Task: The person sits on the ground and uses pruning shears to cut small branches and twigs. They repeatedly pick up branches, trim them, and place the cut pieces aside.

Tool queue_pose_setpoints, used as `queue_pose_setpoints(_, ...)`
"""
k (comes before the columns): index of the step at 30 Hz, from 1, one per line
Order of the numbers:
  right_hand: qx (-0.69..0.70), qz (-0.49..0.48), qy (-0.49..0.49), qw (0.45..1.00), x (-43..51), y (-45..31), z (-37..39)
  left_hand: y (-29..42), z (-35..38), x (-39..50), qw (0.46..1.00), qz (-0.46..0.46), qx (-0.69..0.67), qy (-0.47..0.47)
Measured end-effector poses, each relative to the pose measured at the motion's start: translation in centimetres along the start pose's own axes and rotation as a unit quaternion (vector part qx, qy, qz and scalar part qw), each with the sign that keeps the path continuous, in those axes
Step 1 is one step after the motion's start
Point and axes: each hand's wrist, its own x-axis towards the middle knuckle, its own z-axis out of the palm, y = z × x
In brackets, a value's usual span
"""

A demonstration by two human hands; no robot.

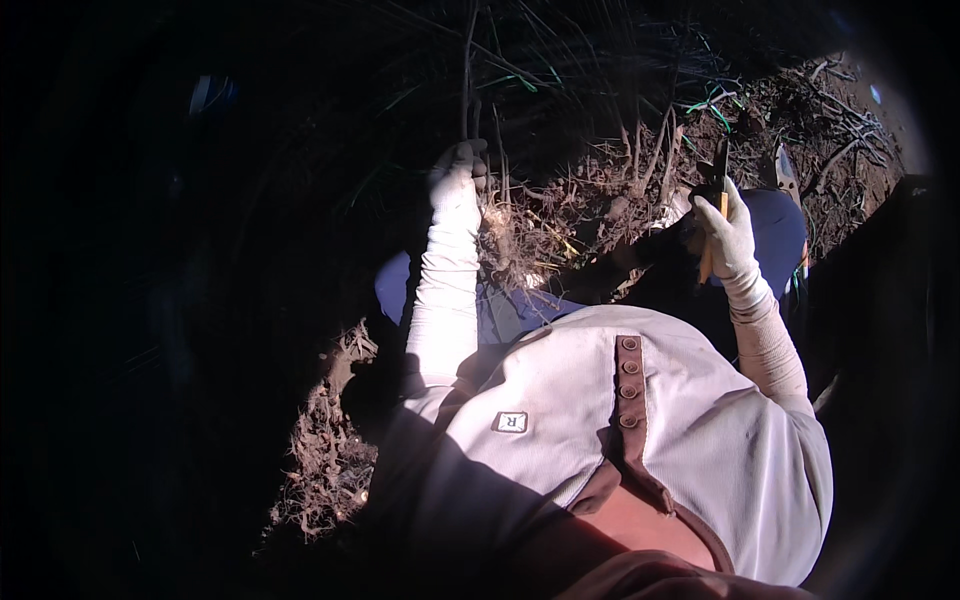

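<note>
My left hand (466,166), in a soiled glove, is closed round the thin woody stem (468,82) of a bare-root plant. Its tangled roots (506,236) hang below the hand, above my lap. My right hand (726,229), in a pale glove, holds a pair of hand pruners (712,238) with yellow-orange handles, the dark blades pointing up and away from me. Whether the blades are apart cannot be made out. Between the hands stand several more woody stems (651,161) with bushy roots.
Another cutting tool (786,172) with a metal blade stands beside my right knee (772,232). Cut twigs (855,135) lie on soil at the upper right. Green ties (709,106) show among the stems. A root heap (326,450) lies at lower left. Deep shadow hides much.
</note>
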Motion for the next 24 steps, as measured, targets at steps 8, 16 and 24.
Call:
queue_pose_setpoints(8,-0.096,0.114,-0.337,0.93,-7.4,2.2,7.0,8.9,-1.5,-7.0,0.98,0.147,-0.132,-0.024)
queue_pose_setpoints(16,-0.31,-0.165,-0.293,0.889,-6.8,-1.1,14.9,8.6,-0.8,-7.9,0.974,0.173,-0.143,-0.036)
queue_pose_setpoints(24,-0.344,-0.094,-0.311,0.881,-6.9,-1.3,16.1,7.3,-2.0,-8.0,0.969,0.177,-0.168,-0.039)
